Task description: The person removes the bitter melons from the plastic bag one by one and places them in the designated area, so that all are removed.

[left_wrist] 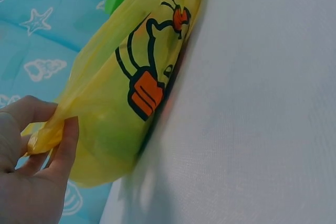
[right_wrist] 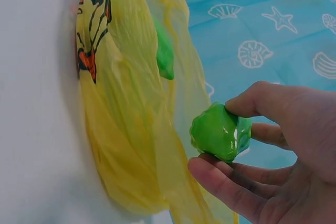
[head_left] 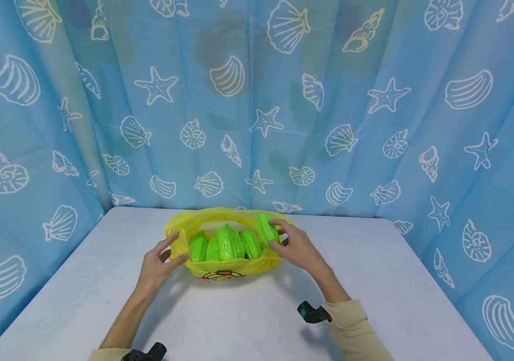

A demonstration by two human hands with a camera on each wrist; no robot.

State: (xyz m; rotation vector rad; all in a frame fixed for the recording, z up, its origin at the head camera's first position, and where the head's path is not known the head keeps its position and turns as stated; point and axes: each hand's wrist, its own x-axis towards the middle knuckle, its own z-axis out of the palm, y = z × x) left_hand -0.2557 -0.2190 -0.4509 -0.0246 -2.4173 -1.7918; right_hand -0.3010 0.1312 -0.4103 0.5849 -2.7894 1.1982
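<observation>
A yellow plastic bag [head_left: 257, 267] with a black and orange print lies on the table with its mouth spread open. Inside it sit several glossy green ridged vegetables [head_left: 226, 243] with pointed tips. My left hand [head_left: 155, 268] pinches the gathered rim at the bag's left end; the left wrist view shows the yellow plastic [left_wrist: 50, 135] between thumb and fingers. At the right end of the mouth, my right hand [head_left: 299, 245] holds one green ridged vegetable [right_wrist: 220, 132] between thumb and fingertips. In the right wrist view it is beside the bag's rim.
The white table [head_left: 238, 321] runs out in front of the bag and to both sides. Close behind its far edge hangs a blue curtain [head_left: 257, 150] with white shells and starfish, which also borders the left and right sides. Both wrists carry a black strapped device [head_left: 313, 313].
</observation>
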